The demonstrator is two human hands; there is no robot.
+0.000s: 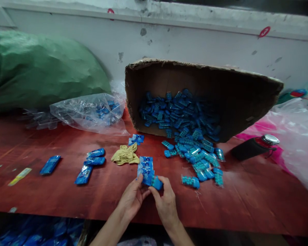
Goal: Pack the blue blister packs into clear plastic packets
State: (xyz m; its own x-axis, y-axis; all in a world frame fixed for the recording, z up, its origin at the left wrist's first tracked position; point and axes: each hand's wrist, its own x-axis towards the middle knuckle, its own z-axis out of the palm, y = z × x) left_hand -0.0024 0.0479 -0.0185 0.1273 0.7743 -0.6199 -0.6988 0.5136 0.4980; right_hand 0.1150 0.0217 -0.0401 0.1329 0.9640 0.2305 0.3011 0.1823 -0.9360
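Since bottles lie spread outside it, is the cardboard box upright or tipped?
Tipped: the open side of the cardboard box faces the camera, and blue bottles spread from it onto the table.

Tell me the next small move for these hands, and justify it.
Probably ease the blue-capped bead container leftward against the printed blue packet beside the left hand: the right hand pinches the container, its beaded end points toward that packet, and both hands are close together.
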